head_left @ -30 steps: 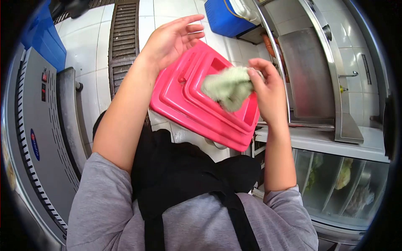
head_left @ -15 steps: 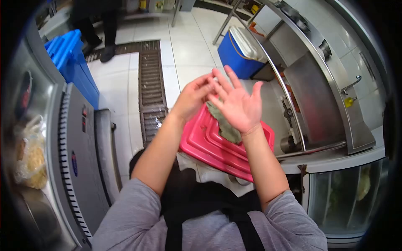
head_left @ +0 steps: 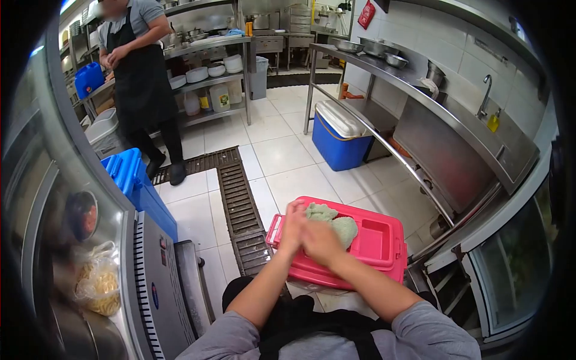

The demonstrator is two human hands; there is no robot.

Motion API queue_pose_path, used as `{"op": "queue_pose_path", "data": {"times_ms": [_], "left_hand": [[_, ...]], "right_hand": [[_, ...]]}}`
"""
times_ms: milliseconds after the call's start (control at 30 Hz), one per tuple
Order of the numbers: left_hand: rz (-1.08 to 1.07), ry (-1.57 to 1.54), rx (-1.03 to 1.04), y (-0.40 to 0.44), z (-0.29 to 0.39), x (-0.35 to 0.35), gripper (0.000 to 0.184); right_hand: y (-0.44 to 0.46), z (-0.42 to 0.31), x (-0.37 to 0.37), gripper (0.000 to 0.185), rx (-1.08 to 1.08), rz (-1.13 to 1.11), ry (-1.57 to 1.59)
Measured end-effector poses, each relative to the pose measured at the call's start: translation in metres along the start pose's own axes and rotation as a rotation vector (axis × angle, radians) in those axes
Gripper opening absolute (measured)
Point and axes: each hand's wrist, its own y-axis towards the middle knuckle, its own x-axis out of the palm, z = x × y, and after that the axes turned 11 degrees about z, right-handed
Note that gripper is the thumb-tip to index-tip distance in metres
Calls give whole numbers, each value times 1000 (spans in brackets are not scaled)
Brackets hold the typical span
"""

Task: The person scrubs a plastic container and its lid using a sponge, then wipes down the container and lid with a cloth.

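Note:
My left hand (head_left: 293, 231) and my right hand (head_left: 323, 242) are pressed together in front of me, both blurred by motion, so their fingers cannot be told apart clearly. Beneath and just beyond them, a pale green cloth (head_left: 344, 230) lies bunched on the pink plastic lid (head_left: 384, 217) of a container on the floor. Neither hand visibly holds anything.
Another person (head_left: 144, 72) in a black apron stands at the upper left. A blue bin (head_left: 144, 192) and a grey metal unit (head_left: 159, 270) are at left. Beyond the lid stands a blue cooler (head_left: 336, 141); a steel sink counter (head_left: 432, 99) runs along the right.
The cloth has left my right hand and now lies on the pink lid. My hands have come together. The view has tilted up, bringing the other person's upper body and the shelves into sight.

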Motion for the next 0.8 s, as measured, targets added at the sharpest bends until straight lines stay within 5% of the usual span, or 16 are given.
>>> {"op": "queue_pose_path", "data": {"times_ms": [33,67,133,200,300,567,633,667,733,800], "left_hand": [[-13,82,87,-9,11,8,30],[-3,85,89,-7,4,4,30],[-30,516,411,-6,-14,-3,39],[-32,587,429,-15,-19,-2,40],[-84,845,535,-28,-21,7,41],[-112,816,476,-24,-24,2,47],[-72,790,483,-25,-21,3,47],[-65,794,481,-26,-21,3,47],[-93,796,495,-26,-20,2,46],[-96,796,524,-26,-19,4,45]], "right_hand": [[-2,18,-8,34,-179,269,-164],[-6,32,-8,37,-38,330,-163],[-15,64,1,40,108,381,-163],[-21,91,13,32,154,-72,-130],[-7,77,4,31,156,-157,-280],[19,74,16,24,254,-342,-684],[28,81,4,28,144,-672,-847],[37,70,-5,28,136,-675,-845],[51,52,-24,43,168,-1026,-682],[55,62,-25,51,188,-1076,-604]]}}
